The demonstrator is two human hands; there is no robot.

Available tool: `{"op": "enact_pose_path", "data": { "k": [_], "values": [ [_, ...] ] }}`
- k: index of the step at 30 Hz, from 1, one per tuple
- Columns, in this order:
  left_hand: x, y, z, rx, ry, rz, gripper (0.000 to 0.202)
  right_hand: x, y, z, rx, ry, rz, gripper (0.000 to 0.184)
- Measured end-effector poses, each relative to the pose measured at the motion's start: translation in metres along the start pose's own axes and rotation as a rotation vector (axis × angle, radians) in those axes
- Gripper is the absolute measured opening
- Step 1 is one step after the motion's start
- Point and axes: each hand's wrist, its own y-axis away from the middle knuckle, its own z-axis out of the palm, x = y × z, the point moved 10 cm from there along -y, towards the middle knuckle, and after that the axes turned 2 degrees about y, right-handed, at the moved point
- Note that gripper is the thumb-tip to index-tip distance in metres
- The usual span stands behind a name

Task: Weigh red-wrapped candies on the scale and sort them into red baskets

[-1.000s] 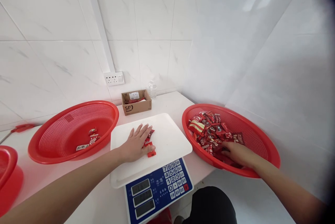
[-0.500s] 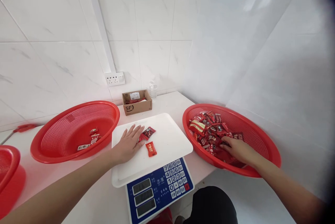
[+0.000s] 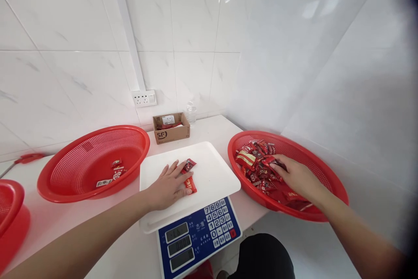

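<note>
My left hand (image 3: 167, 186) lies flat with spread fingers on the white weighing tray (image 3: 212, 170). Its fingers partly cover a dark red snack packet (image 3: 189, 165) and a bright red snack packet (image 3: 190, 184). Over on the right, my right hand (image 3: 300, 179) reaches into a red mesh basket (image 3: 336, 189) holding many small wrapped snacks. Thumb and fingers are closed on a small red snack packet (image 3: 271, 161), just above the pile. Below the tray is the blue panel of the scale (image 3: 202, 226), with keys and displays.
A second red basket (image 3: 68, 161) on the left holds several small packets. Part of another red basket (image 3: 13, 203) shows at the left edge. Behind the tray stand a cardboard box (image 3: 171, 133) and a clear plastic bottle (image 3: 191, 111), close to the tiled wall.
My left hand has slid right and nearer on the tray, now over part of the bright red packet. My right hand has risen from the pile with a small red packet in its fingers.
</note>
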Motion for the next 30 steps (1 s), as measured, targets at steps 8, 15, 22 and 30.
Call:
{"op": "enact_pose_path", "data": {
  "k": [8, 15, 22, 30],
  "values": [
    [0.004, -0.001, 0.001, 0.021, 0.009, -0.034, 0.074, -0.137, 0.014, 0.015, -0.128, -0.413, -0.341, 0.036],
    [-0.002, 0.002, -0.001, 0.094, 0.015, -0.043, 0.076, -0.189, 0.034, 0.056, -0.194, -0.316, -0.56, 0.048],
    [0.005, -0.003, 0.0, 0.043, 0.007, -0.008, 0.072, -0.129, 0.034, 0.046, -0.001, -0.206, -0.441, 0.042],
    [0.018, -0.029, -0.004, 0.079, 0.093, 0.027, 0.078, -0.048, 0.044, 0.034, 0.055, -0.193, -0.153, 0.048]
  ]
}}
